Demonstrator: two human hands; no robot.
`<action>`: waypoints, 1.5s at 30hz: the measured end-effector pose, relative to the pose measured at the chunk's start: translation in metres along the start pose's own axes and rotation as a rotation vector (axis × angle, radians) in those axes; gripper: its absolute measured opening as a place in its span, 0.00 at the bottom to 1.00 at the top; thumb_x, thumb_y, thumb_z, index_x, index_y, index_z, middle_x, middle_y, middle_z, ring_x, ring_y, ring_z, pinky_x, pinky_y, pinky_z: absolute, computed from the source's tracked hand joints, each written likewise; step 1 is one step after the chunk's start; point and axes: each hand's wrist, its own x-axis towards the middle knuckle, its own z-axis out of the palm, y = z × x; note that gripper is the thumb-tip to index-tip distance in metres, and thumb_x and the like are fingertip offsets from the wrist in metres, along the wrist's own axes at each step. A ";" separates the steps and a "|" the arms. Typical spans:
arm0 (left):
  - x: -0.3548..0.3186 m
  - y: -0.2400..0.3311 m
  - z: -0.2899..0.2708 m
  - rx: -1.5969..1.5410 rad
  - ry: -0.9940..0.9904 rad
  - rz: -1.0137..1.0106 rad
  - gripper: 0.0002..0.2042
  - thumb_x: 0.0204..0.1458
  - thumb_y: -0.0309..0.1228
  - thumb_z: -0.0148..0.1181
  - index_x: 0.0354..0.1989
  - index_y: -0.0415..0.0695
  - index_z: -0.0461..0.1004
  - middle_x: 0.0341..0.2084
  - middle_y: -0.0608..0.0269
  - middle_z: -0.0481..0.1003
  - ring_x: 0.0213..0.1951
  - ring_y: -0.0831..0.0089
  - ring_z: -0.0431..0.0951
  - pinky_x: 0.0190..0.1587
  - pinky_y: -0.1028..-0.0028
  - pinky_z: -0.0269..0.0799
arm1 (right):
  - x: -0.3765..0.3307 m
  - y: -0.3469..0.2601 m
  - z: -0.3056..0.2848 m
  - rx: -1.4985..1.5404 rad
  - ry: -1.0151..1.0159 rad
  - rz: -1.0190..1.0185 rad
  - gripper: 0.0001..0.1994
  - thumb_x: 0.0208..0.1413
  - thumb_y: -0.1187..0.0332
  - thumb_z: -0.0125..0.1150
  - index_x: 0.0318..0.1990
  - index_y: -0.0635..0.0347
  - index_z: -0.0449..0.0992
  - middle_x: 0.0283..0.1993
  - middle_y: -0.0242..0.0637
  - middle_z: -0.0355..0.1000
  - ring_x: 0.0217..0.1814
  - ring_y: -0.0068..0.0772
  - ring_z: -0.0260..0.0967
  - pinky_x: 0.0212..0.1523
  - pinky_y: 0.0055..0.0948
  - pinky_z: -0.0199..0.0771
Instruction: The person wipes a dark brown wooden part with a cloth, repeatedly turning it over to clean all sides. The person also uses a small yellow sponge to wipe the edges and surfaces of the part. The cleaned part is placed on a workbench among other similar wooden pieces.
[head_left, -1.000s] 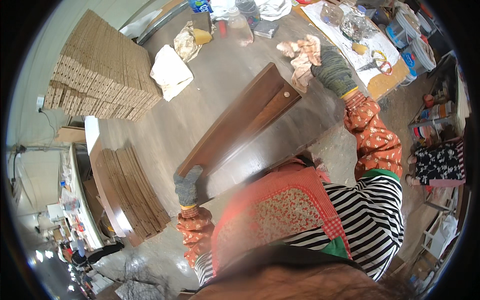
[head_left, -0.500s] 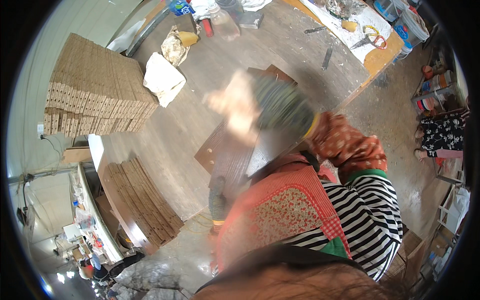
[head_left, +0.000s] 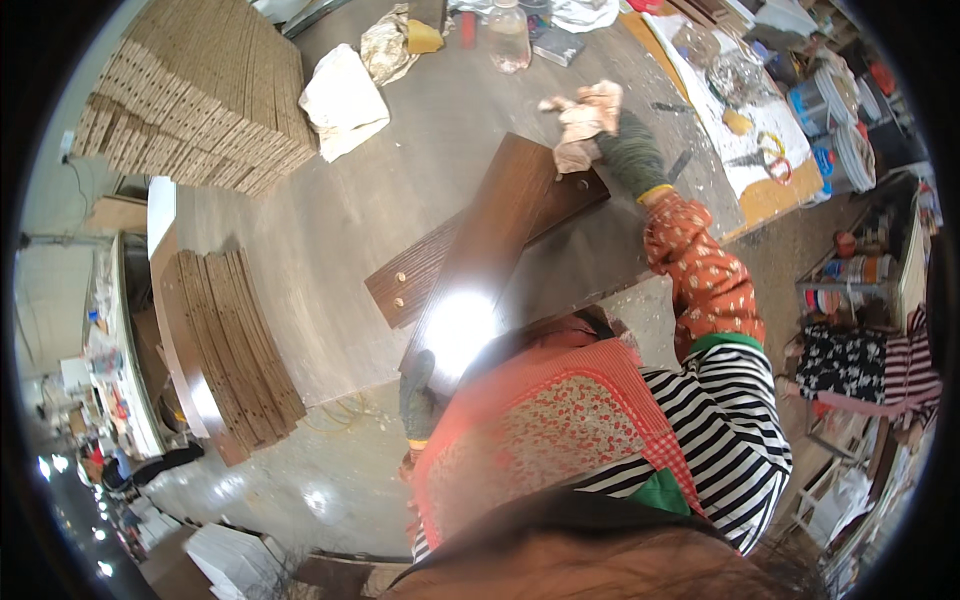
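Observation:
A glossy dark brown wooden board (head_left: 500, 215) lies slantwise across a second brown board (head_left: 392, 285), which has round holes near its ends. My left hand (head_left: 416, 390), in a dark grey-green glove, grips the near left edge of the upper board; its fingers are partly hidden. In the same kind of glove, my right hand (head_left: 632, 155) is closed on a crumpled pale pinkish cloth (head_left: 588, 122). The cloth hangs beyond the right end of the lower board, beside the upper board's far end.
Tall stacks of drilled boards stand at the far left (head_left: 210, 90) and near left (head_left: 225, 340). White cloth (head_left: 343, 100), a clear bottle (head_left: 508, 38) and scissors (head_left: 775, 155) lie toward the back. Another person (head_left: 855, 365) is at the right, by shelves.
My right hand has swept from over the boards out to the far right with the cloth, uncovering the upper board. The left hand stays at the board's near end. The view has shifted.

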 end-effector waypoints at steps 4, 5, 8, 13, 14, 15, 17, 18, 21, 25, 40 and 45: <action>-0.012 -0.010 0.019 -0.162 0.092 -0.097 0.27 0.58 0.33 0.65 0.64 0.35 0.68 0.55 0.52 0.75 0.54 0.63 0.76 0.58 0.63 0.74 | -0.025 -0.003 -0.029 -0.099 0.374 -0.096 0.12 0.55 0.70 0.62 0.47 0.59 0.77 0.47 0.44 0.75 0.47 0.48 0.76 0.52 0.39 0.77; -0.016 -0.012 0.022 -0.188 0.059 -0.074 0.27 0.57 0.32 0.66 0.63 0.34 0.68 0.55 0.51 0.75 0.55 0.63 0.76 0.59 0.63 0.73 | -0.030 -0.011 -0.035 -0.102 0.356 -0.091 0.12 0.54 0.70 0.63 0.47 0.58 0.77 0.49 0.44 0.75 0.48 0.49 0.76 0.52 0.40 0.77; -0.020 -0.019 0.031 -0.226 0.091 -0.010 0.27 0.55 0.30 0.67 0.62 0.33 0.69 0.56 0.51 0.75 0.56 0.62 0.76 0.61 0.62 0.72 | -0.050 -0.043 -0.047 -0.054 0.442 -0.661 0.13 0.50 0.69 0.65 0.45 0.51 0.79 0.50 0.39 0.74 0.47 0.47 0.76 0.48 0.41 0.78; -0.009 -0.025 0.035 -0.144 0.120 0.021 0.27 0.54 0.30 0.67 0.62 0.33 0.69 0.56 0.51 0.74 0.56 0.62 0.75 0.61 0.62 0.72 | -0.081 -0.110 0.003 0.752 -0.384 -0.599 0.12 0.53 0.62 0.63 0.45 0.51 0.79 0.43 0.32 0.74 0.44 0.40 0.75 0.40 0.37 0.79; -0.003 -0.025 0.035 -0.112 0.116 0.023 0.27 0.54 0.30 0.67 0.63 0.33 0.69 0.56 0.51 0.74 0.56 0.62 0.75 0.61 0.62 0.72 | -0.082 -0.112 0.009 0.655 -0.454 -0.645 0.14 0.55 0.60 0.62 0.47 0.50 0.78 0.44 0.32 0.74 0.45 0.39 0.75 0.41 0.38 0.79; 0.003 -0.026 0.036 -0.085 0.111 0.028 0.27 0.54 0.29 0.67 0.63 0.33 0.69 0.56 0.51 0.74 0.56 0.62 0.75 0.61 0.62 0.71 | -0.083 -0.112 0.014 0.688 -0.406 -0.748 0.15 0.56 0.58 0.61 0.49 0.49 0.78 0.45 0.32 0.74 0.46 0.38 0.75 0.42 0.39 0.79; 0.014 -0.027 0.037 -0.029 0.102 0.034 0.28 0.54 0.29 0.67 0.63 0.34 0.69 0.56 0.51 0.74 0.56 0.62 0.75 0.62 0.62 0.71 | -0.078 -0.099 0.009 0.125 -0.141 -0.962 0.17 0.58 0.56 0.59 0.54 0.44 0.78 0.50 0.32 0.75 0.48 0.38 0.76 0.46 0.41 0.79; 0.020 -0.028 0.037 -0.007 0.104 0.037 0.28 0.54 0.29 0.67 0.63 0.34 0.69 0.56 0.51 0.74 0.56 0.62 0.75 0.62 0.62 0.71 | -0.071 -0.089 0.002 0.043 0.003 -0.991 0.18 0.58 0.56 0.59 0.55 0.42 0.78 0.52 0.32 0.76 0.49 0.37 0.77 0.48 0.42 0.79; 0.033 -0.031 0.038 0.045 0.111 0.044 0.28 0.53 0.29 0.67 0.63 0.34 0.69 0.56 0.52 0.74 0.56 0.62 0.75 0.62 0.62 0.71 | -0.050 -0.044 -0.044 -0.035 0.045 -0.792 0.17 0.58 0.56 0.58 0.55 0.38 0.76 0.56 0.29 0.74 0.52 0.38 0.76 0.50 0.40 0.79; 0.045 -0.035 0.040 0.084 0.116 0.037 0.28 0.53 0.28 0.67 0.63 0.34 0.69 0.56 0.52 0.74 0.56 0.63 0.75 0.62 0.62 0.71 | -0.001 -0.009 -0.078 -0.453 0.333 -0.401 0.35 0.49 0.53 0.68 0.67 0.43 0.68 0.65 0.38 0.68 0.67 0.49 0.66 0.64 0.46 0.70; 0.028 -0.043 0.038 0.113 0.191 0.166 0.29 0.50 0.26 0.67 0.64 0.35 0.69 0.57 0.54 0.74 0.57 0.63 0.74 0.63 0.62 0.70 | 0.041 0.217 -0.179 -0.392 0.199 0.159 0.31 0.53 0.55 0.68 0.65 0.52 0.72 0.62 0.50 0.73 0.64 0.54 0.71 0.67 0.42 0.69; -0.001 -0.048 0.028 0.093 0.256 0.273 0.30 0.49 0.25 0.67 0.64 0.35 0.70 0.58 0.54 0.74 0.57 0.63 0.74 0.63 0.62 0.69 | 0.046 0.247 -0.171 -0.357 0.270 -0.061 0.25 0.58 0.55 0.59 0.62 0.53 0.73 0.50 0.54 0.78 0.55 0.58 0.75 0.56 0.52 0.73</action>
